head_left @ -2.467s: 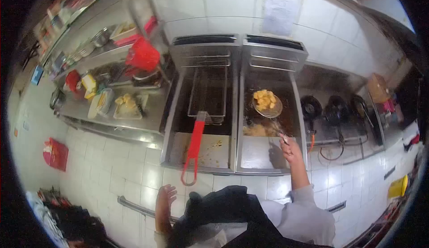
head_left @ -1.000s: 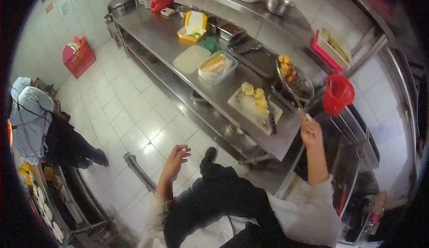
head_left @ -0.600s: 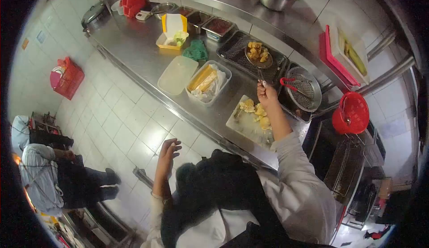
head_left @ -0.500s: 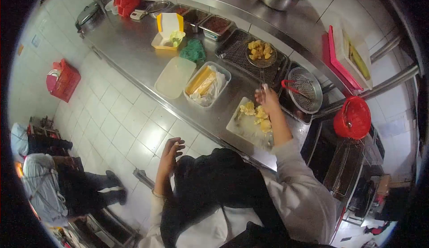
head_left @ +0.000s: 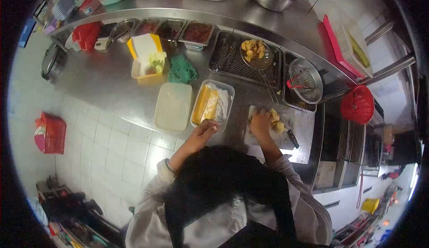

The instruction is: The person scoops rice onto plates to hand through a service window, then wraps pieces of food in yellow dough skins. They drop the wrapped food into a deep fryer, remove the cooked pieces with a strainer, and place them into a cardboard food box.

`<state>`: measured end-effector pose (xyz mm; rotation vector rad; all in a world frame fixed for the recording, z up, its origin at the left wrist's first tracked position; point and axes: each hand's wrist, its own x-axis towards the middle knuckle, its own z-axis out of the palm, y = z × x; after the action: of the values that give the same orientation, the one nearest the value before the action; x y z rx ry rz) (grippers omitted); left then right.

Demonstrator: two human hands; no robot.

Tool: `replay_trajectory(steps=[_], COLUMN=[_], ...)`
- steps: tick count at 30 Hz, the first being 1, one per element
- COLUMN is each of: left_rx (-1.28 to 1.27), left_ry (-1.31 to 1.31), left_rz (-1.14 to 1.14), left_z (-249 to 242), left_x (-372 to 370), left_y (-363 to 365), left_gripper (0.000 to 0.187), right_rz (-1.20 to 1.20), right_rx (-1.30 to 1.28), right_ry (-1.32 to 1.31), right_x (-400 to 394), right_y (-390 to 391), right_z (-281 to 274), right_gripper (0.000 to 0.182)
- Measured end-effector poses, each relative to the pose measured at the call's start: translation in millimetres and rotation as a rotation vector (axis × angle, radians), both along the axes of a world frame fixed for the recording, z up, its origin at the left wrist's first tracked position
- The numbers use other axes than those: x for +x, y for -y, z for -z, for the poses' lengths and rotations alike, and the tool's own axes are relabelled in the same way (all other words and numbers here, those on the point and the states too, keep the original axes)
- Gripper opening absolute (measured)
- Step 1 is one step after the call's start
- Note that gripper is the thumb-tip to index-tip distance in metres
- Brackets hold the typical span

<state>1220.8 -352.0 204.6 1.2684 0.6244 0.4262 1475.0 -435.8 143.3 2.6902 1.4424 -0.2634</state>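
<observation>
My right hand [head_left: 261, 122] is over the pale cutting board [head_left: 252, 147], its fingers curled down at the golden fried pieces [head_left: 279, 126]; what lies under the fingers is hidden. A knife with a black handle [head_left: 292, 139] rests on the board beside these pieces. My left hand [head_left: 204, 132], fingers loosely bent and nothing visible in them, is at the near edge of a clear plastic container [head_left: 230, 109]. Inside that container are yellow folded packaging [head_left: 208, 105] and white paper or plastic [head_left: 223, 100]. Left of it lies a pale lid [head_left: 173, 107].
A skimmer [head_left: 263, 62] with fried pieces lies on a mesh tray [head_left: 223, 53]. Behind are an open yellow box [head_left: 154, 77] with greens, a green net bundle [head_left: 182, 69] and sauce pans [head_left: 196, 32]. To the right stand a metal strainer [head_left: 308, 80] and a red basket [head_left: 357, 105].
My right hand has come down from near the skimmer handle onto the board. My left hand has moved forward to the container. The view has turned and shifted; the knife handle now shows.
</observation>
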Motion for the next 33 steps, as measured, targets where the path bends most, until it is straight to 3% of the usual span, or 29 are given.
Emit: replay_trajectory(steps=[2,5,9,11,12,14,15,17,18,19,21,22,23,24,26,30,33], left_rx=[-0.002,0.009,0.042,-0.081,-0.081,-0.385,-0.395,-0.681,-0.674,-0.422,-0.167,-0.517,-0.87,-0.872,-1.022,-1.024,-0.931], left_ry=[-0.098,-0.103,0.003,-0.073,-0.076,-0.035,-0.043,0.117,0.118,0.159,0.205,0.243,0.276,0.278,0.453,0.513,0.564], left_rz=[0.131,0.239,0.342,0.354,0.368,0.295,0.308,0.312,0.316,0.322,0.313,0.26,0.202,0.199,0.179,0.128,0.137], left_z=[6.6,17.7,36.4,22.3,23.5,29.6,20.9,-7.1,-7.4,-6.8,3.0,19.6,29.2,29.2,23.7,4.8,4.7], left_x=[-2.2,-8.3,-15.6,-16.5,-14.8,-12.6,-15.7,-21.8,-27.7,-37.2,-52.2,-58.0,-64.4,-70.9,-79.4,-90.9,-93.8], left_y=[-22.2,-45.0,-65.6,-72.0,-74.2,-75.5,-75.7,-82.8,-85.3,-87.2,-95.6,-100.8,-104.0,-106.3,-111.0,-112.0,-110.3], left_gripper=[0.024,0.024,0.035,0.029,0.029,0.037,0.037,0.043,0.043,0.044,0.045,0.045,0.044,0.044,0.046,0.048,0.049], right_rz=[0.038,0.065,0.1,0.09,0.017,-0.102,-0.15,-0.186,-0.238,-0.243,-0.142,-0.147,-0.138,-0.127,-0.122,-0.204,-0.139], right_rx=[0.031,0.01,0.142,0.429,0.439,0.412,0.377,0.395,0.412,0.416,0.27,0.265,0.212,0.158,0.145,0.235,0.152], right_ry=[0.165,0.02,-0.025,-0.682,-0.738,-0.837,-0.882,-0.942,-0.998,-0.994,-1.155,-1.154,-0.82,-0.485,-0.357,0.044,0.013], right_x=[-4.2,48.4,9.9,-17.1,-39.0,-83.7,-101.0,-124.4,-129.1,-126.5,-111.9,-98.6,-81.3,-71.8,-69.0,-78.8,-73.0], right_y=[-2.8,10.0,10.6,4.3,-7.8,-37.9,-47.7,-66.5,-74.5,-81.9,-100.2,-109.6,-118.7,-123.2,-127.8,-132.3,-136.2], right_z=[-2.8,81.8,11.3,-22.8,-49.6,-86.1,-90.7,-83.3,-82.3,-85.3,-94.7,-78.6,-44.0,-18.3,0.6,10.2,21.0], right_gripper=[0.057,0.05,0.044,0.045,0.048,0.053,0.054,0.048,0.042,0.042,0.041,0.041,0.036,0.032,0.033,0.036,0.037])
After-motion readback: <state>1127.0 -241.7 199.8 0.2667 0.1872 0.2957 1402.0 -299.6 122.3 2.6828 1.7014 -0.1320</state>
